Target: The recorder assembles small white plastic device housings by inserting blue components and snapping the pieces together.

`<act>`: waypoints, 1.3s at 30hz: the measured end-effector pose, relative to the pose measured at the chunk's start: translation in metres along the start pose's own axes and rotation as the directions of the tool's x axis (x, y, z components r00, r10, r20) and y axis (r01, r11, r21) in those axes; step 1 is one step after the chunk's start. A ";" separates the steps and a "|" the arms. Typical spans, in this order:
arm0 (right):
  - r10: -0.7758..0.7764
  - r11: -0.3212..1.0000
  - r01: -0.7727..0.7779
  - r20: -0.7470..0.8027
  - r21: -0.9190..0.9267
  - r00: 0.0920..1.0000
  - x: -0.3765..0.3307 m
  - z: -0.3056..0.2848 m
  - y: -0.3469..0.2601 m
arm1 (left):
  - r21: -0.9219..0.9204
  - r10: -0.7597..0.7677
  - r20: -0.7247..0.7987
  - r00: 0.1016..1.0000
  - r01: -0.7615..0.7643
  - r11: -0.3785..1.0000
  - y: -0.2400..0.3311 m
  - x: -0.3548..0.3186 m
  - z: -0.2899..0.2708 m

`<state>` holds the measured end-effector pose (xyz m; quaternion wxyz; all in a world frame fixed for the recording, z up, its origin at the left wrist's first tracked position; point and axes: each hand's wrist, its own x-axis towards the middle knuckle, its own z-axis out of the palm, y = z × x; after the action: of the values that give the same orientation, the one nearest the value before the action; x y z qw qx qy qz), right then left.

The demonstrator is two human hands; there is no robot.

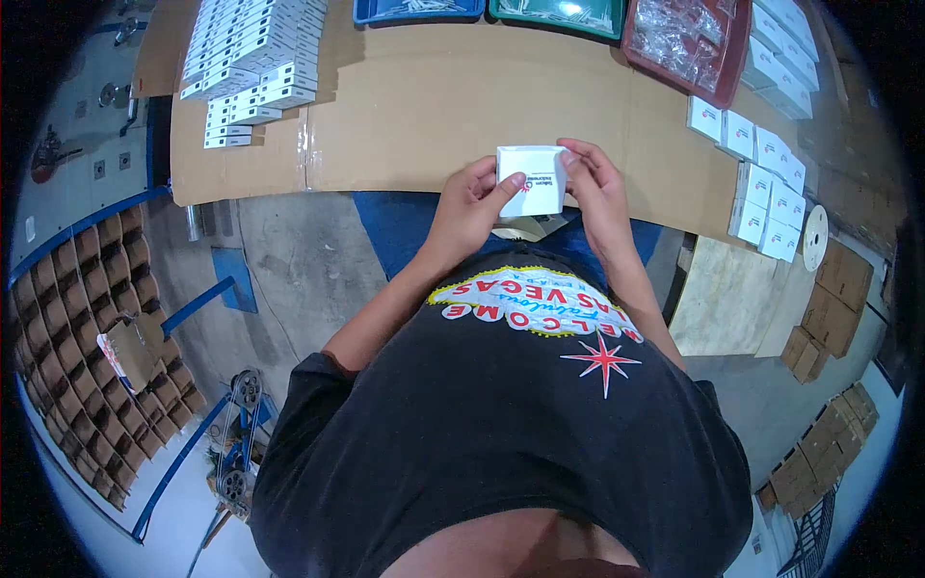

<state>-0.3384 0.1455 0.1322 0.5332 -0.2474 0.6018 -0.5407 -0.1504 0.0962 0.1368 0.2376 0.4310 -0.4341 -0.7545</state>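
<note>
White box [532, 198] held in both hands at the near edge of the table [414, 116].
Left hand [462, 214], half closed, grips the box at 9 o'clock, thumb on its face; right hand [601, 200], loosely curled, holds its 2 o'clock corner. From the box, stacked cartons [260, 58] stand at 10 o'clock, green tray [554, 30] at 12.
</note>
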 end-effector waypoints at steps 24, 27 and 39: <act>-0.235 0.879 0.152 0.134 0.452 0.963 0.018 0.040 -0.005 | -0.105 -0.249 0.009 0.968 0.249 0.963 -0.020 0.036 0.039; -0.261 0.869 0.162 0.157 0.468 0.952 0.020 0.038 -0.005 | -0.040 -0.247 -0.024 0.969 0.246 0.968 -0.016 0.036 0.040; -0.307 0.817 0.193 0.127 0.543 0.943 0.036 0.016 -0.010 | -0.272 -0.237 0.305 0.922 0.323 0.907 -0.005 0.022 0.020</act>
<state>-0.3376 0.1050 0.1307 0.5642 -0.2258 0.3345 -0.7202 -0.1787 0.0914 0.1273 0.1318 0.3404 -0.2683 -0.8915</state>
